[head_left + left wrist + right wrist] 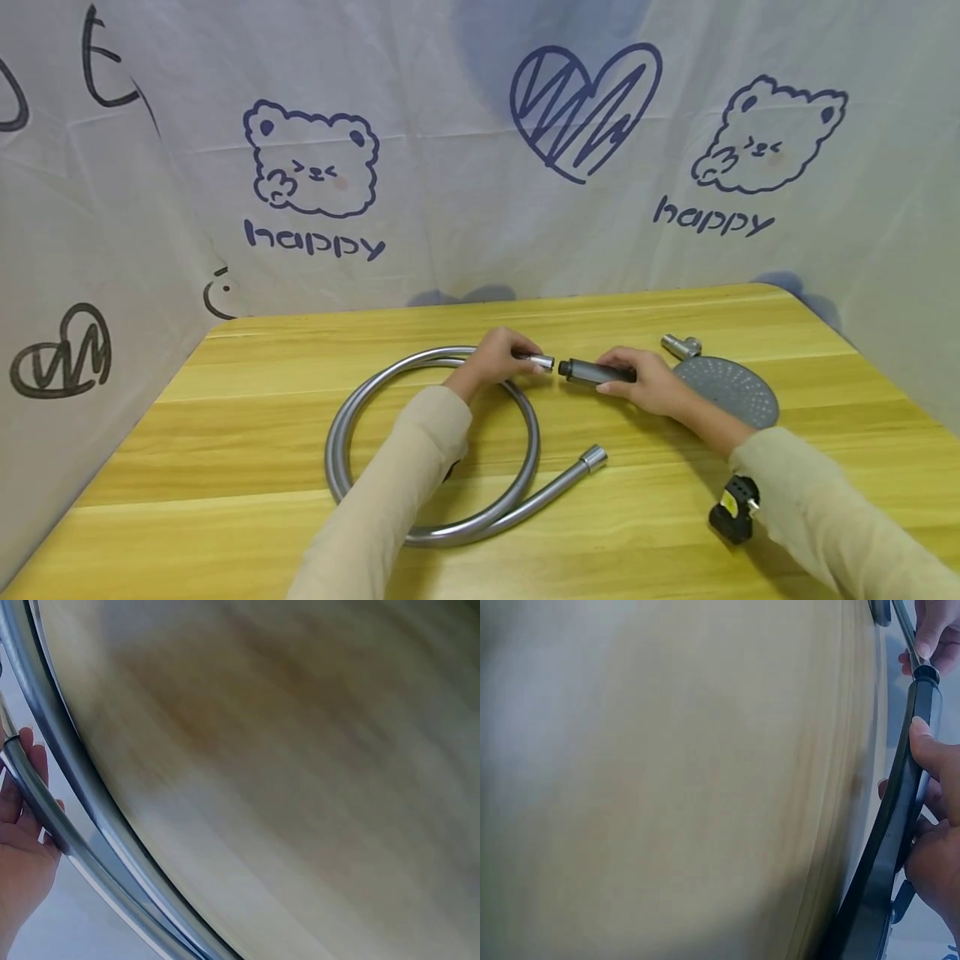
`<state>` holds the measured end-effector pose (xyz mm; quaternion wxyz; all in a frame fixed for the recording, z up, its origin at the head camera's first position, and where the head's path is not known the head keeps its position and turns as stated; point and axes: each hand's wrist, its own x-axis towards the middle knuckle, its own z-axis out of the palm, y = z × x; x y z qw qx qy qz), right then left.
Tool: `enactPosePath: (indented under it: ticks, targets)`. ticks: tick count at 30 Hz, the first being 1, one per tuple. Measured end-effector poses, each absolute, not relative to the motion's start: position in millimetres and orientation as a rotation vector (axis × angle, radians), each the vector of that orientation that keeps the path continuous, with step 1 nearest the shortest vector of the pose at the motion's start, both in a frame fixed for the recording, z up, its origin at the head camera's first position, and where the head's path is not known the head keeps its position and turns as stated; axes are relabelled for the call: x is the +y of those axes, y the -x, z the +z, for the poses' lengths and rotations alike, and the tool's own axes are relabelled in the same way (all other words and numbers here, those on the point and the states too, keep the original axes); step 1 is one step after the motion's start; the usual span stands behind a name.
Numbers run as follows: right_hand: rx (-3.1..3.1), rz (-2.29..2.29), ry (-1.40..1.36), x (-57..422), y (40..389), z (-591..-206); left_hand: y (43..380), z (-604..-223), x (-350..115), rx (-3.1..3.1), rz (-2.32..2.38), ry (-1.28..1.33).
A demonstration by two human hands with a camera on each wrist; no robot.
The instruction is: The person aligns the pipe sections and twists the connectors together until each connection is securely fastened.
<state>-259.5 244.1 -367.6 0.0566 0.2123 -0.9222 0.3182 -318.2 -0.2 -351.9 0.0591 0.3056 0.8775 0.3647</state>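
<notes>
The chrome end of a coiled silver-grey metal hose [338, 450] is pinched between the curled fingers of the left hand [495, 358]. The dark grey, perforated round shower head [733, 387] is gripped by its handle, the fingers of the right hand [651, 383] being closed around it. The hose end is held just beside the handle's threaded tip, between the hands.

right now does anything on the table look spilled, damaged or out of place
Nothing stands out: the coiled silvery hose shows no kink, the grey round shower head and small chrome fitting no visible damage, and no spill appears.
</notes>
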Motion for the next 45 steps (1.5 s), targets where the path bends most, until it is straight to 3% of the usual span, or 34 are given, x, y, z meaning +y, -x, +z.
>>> enactPosePath:
  ticks: [45]
  targets:
    - [-2.828,0.793,-0.663,225,266,-357,325,-360,8,2.76,0.973,-0.873]
